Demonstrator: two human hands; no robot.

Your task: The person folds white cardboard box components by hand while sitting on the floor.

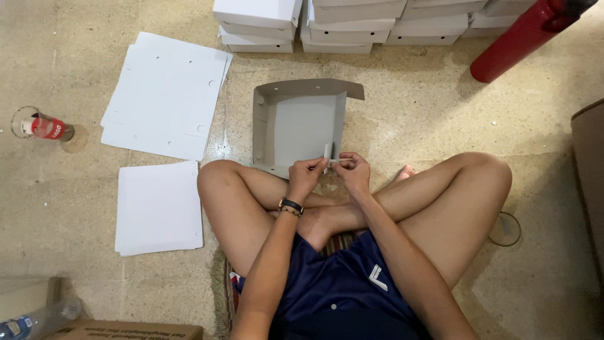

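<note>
**Half-folded box, both hands at its near flap**

I log: grey half-folded cardboard box [301, 126] on the beige stone floor [409, 113], just before my crossed legs; left hand [306, 174] and right hand [353, 171] both pinching its near-edge flap; flat white cardboard sheets [165, 94] lying left of it.

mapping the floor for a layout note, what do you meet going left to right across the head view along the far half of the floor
toppled drink can → stack of flat white cardboard sheets → half-folded grey box, held at its near edge by the left hand and right hand → red cylinder
</note>
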